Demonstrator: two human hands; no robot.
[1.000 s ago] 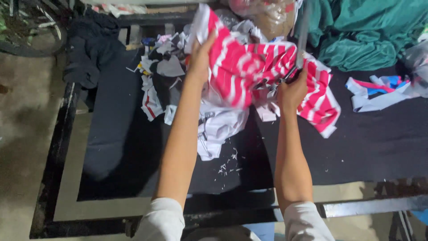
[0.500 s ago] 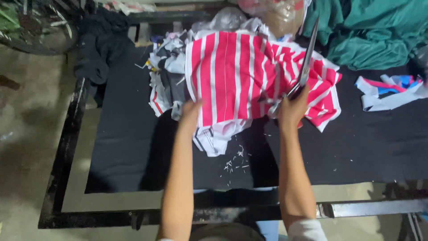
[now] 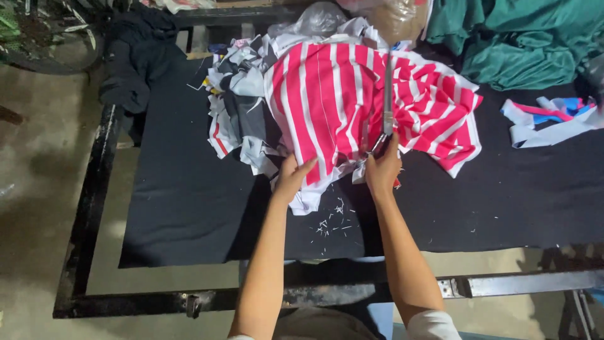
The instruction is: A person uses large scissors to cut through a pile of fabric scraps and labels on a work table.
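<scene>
A red and white striped cloth [image 3: 343, 94] lies spread over a heap of fabric scraps [image 3: 242, 110] on a table covered in black cloth [image 3: 182, 201]. My left hand [image 3: 292, 179] presses flat on the near edge of the striped cloth, fingers apart. My right hand [image 3: 384, 170] grips the handles of long metal scissors [image 3: 388, 94], whose blades point away from me across the striped cloth. Small white thread bits [image 3: 330, 223] lie on the black cloth just in front of my hands.
Green fabric [image 3: 522, 38] is piled at the far right, with pink, blue and white strips [image 3: 553, 116] beside it. A dark garment [image 3: 135, 56] hangs at the far left corner. A clear plastic bag [image 3: 390, 16] sits behind the heap. The table's metal frame [image 3: 314, 293] runs along the near edge.
The striped cloth was held up bunched in both hands; now it is laid flat over the heap. Both hands have come down toward me, the scissors resting over the cloth.
</scene>
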